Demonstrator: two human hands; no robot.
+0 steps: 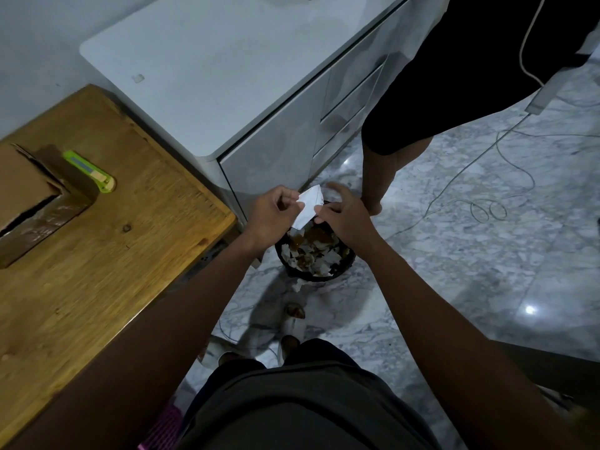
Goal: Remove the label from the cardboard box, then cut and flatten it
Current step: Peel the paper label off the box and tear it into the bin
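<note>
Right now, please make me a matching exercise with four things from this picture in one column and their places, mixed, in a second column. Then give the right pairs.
Things:
1. white label piece
2. green utility knife
3. cardboard box
4. black bin

Places:
A. on the marble floor, below both hands
B. at the left edge of the wooden table
C. held between the left hand and the right hand
D. on the wooden table, just right of the box

Pairs: 1-C, 2-D, 3-B, 4-A
</note>
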